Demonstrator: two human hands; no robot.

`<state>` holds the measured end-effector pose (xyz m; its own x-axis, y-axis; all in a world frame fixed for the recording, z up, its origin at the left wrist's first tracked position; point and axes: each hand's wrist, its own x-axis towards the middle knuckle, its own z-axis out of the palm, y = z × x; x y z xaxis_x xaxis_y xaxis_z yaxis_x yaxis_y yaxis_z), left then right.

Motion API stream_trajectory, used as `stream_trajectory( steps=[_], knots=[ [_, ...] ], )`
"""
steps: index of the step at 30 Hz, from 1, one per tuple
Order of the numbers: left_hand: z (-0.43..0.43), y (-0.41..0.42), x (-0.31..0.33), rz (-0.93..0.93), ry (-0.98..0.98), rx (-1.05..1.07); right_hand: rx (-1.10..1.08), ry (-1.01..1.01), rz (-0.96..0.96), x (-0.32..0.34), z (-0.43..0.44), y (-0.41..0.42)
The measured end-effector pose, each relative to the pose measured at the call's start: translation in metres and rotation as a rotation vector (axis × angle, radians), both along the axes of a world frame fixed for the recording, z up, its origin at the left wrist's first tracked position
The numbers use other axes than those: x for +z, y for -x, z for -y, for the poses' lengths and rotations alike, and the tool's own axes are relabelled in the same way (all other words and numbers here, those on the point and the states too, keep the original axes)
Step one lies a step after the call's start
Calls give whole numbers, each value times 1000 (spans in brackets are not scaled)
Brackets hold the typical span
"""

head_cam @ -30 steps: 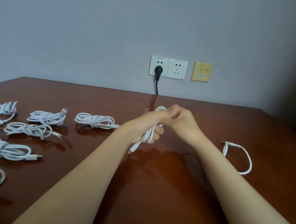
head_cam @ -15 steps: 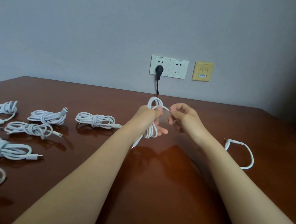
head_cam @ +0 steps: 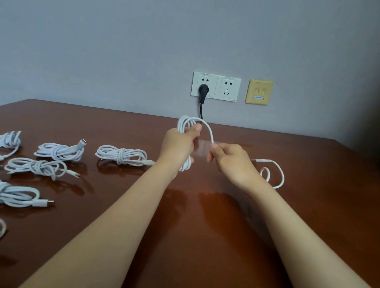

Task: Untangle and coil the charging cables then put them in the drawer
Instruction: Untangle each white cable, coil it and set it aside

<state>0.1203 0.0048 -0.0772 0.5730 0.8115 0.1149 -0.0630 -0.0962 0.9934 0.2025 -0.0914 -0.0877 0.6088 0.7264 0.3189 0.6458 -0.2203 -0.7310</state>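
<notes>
brown table [head_cam: 223, 236], coiled white cables [head_cam: 120, 156]

A plain grey-blue wall [head_cam: 102, 36] stood behind a glossy reddish-brown wooden table [head_cam: 200, 245], carrying a white double socket [head_cam: 227, 89] with a black plug [head_cam: 203, 89] and a yellow plate [head_cam: 259, 91] just beside it.

Above a brown desk [head_cam: 201, 230], the left grip [head_cam: 180, 145] holds a coiled white cable [head_cam: 186, 123], its loops rising over the thumb and hanging below the fingers, while the right grip [head_cam: 230, 162] pinches its free strand just beside it. Several bundled white cables [head_cam: 122, 154] lie left of the left grip; one short loose cable [head_cam: 280, 176] lies right of the right grip.
</notes>
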Motion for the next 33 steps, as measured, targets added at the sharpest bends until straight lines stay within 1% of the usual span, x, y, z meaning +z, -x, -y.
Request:
stream_trajectory(
  steps=[5,8,10,12,16,18,19,21,25,28,31,33],
  knots=[
    [10,-7,-4,-103,-180,-2,63,48,84,0,1,10],
    [12,-5,-5,-112,-239,-5,65,39,127,3,-1,12],
    [12,-3,-3,-149,-289,33,64,41,134,1,-2,12],
    [12,-3,-3,-242,-422,102,58,60,148,-1,-3,11],
    [10,-1,-6,-442,-784,220,49,164,213,-1,-1,9],
    [6,1,-8,-501,-888,244,30,226,260,-2,0,9],
    [3,1,-9,-501,-890,249,29,238,280,-3,0,10],
    [1,1,-12,-418,-782,218,35,237,295,-3,0,11],
    [-3,-5,-12,-120,-360,123,34,221,278,-2,2,10],
    [-7,-3,-8,61,-74,46,37,217,290,-3,2,10],
    [-5,1,-4,213,151,-56,33,209,285,-2,1,10],
    [-2,2,-2,294,271,-76,45,205,281,-1,2,9]
  ],
)
